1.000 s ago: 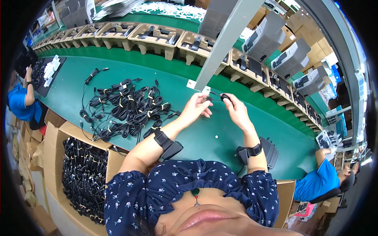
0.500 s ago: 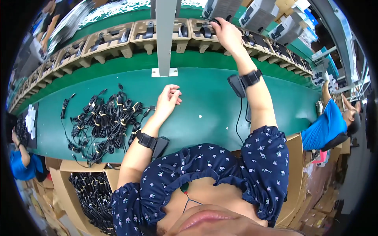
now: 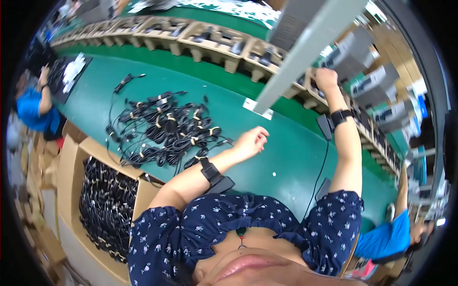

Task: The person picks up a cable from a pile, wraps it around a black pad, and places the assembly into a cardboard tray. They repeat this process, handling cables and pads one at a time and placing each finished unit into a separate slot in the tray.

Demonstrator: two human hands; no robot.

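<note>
Person's left hand (image 3: 251,144) is loose, half-curled, near the bundled black cables (image 3: 169,126); right hand (image 3: 326,79) is at a moulded-pulp tray (image 3: 310,97), can't tell if it's gripping anything

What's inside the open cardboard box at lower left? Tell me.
Bundled black cables, tied with pale bands, fill the cardboard box. Their top layer hides whatever lies beneath, including the bottom.

Grey post (image 3: 307,55): stood slanted in view, on a white base plate (image 3: 249,103) | Left: seated person in blue shirt (image 3: 34,109), beside black mat (image 3: 59,97) bearing white slips (image 3: 74,71) | Right: second person in blue shirt (image 3: 389,237) | Upper right: grey printed boxes (image 3: 350,53) stood in a row; brown cartons (image 3: 403,47) were stacked behind | Top: white strips (image 3: 238,10) lay scattered
</note>
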